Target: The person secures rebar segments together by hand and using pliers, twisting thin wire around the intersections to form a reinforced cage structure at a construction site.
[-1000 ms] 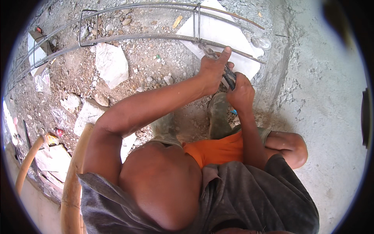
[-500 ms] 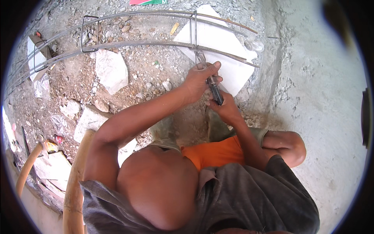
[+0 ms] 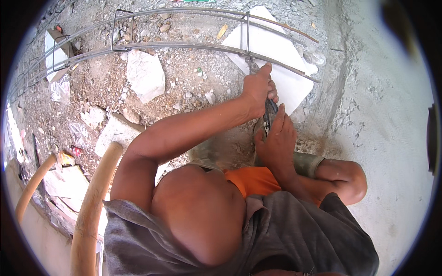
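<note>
Pliers (image 3: 267, 122) with dark handles stand with their jaws up against the lower bar of a steel rebar cage (image 3: 184, 44), by a square stirrup (image 3: 247, 34). My left hand (image 3: 258, 92) is closed round the upper part of the pliers, thumb pointing up along them, hiding most of the tool's middle. Just below it, my right hand (image 3: 280, 140) has its fingers stretched out. The handle ends lie between its thumb and fingers, without the fingers wrapping them. A white flat slab (image 3: 292, 89) lies under the bars there.
Rubble ground holds a pale broken slab (image 3: 145, 76), stones (image 3: 94, 116) and a grey block (image 3: 117, 133). Two bamboo poles (image 3: 94, 202) rise at the lower left. A concrete surface (image 3: 377, 129) lies to the right. My bent knee (image 3: 352, 181) is beside my right forearm.
My right hand has loosened from round the handles, its fingers now straightened. My left hand has turned on the pliers. The whole scene has shifted slightly right and up in view.
</note>
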Available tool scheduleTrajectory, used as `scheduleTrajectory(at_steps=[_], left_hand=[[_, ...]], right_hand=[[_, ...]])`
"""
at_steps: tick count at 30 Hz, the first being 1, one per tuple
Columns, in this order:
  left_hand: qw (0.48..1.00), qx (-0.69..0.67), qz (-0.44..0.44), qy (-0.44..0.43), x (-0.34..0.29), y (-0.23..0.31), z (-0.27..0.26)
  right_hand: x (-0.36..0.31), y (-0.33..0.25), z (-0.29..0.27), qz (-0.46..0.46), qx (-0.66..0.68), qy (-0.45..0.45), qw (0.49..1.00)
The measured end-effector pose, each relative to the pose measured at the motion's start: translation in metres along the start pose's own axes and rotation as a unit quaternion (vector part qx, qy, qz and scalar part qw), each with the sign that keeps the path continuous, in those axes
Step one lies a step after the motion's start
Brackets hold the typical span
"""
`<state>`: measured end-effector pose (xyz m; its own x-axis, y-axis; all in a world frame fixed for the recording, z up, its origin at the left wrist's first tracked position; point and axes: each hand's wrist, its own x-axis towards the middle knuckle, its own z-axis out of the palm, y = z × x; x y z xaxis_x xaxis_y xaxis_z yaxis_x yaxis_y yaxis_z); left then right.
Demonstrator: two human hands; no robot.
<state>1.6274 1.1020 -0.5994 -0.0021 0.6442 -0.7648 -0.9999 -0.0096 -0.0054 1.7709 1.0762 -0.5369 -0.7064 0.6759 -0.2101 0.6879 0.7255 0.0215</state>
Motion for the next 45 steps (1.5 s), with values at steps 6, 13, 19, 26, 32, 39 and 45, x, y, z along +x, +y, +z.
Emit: scheduleTrajectory(at_steps=[6,13,19,26,32,39,45], left_hand=[[0.999,-0.001,0.025,0.029,0.005,-0.002,-0.001],[0.999,-0.008,0.037,0.038,0.011,-0.003,0.006],[0.998,-0.011,0.038,0.045,0.016,-0.006,0.010],[0.997,0.003,0.045,0.061,0.016,-0.011,0.009],[0.996,-0.050,0.047,0.048,0.029,-0.009,-0.004],[0.981,0.188,0.030,-0.045,0.002,0.007,-0.034],[0.986,0.108,-0.077,-0.099,-0.009,0.016,-0.033]], right_hand=[[0.019,0.018,0.048,0.047,0.098,-0.004,0.994],[0.048,0.055,0.043,0.006,0.096,0.005,0.995],[0.056,0.071,0.050,0.000,0.057,-0.015,0.998],[0.023,0.011,0.038,0.037,0.025,0.081,0.996],[0.046,0.035,0.054,0.027,0.097,0.080,0.992],[0.032,0.024,0.065,0.099,0.503,-0.157,0.844],[0.027,0.023,0.060,0.170,0.722,-0.385,0.549]])
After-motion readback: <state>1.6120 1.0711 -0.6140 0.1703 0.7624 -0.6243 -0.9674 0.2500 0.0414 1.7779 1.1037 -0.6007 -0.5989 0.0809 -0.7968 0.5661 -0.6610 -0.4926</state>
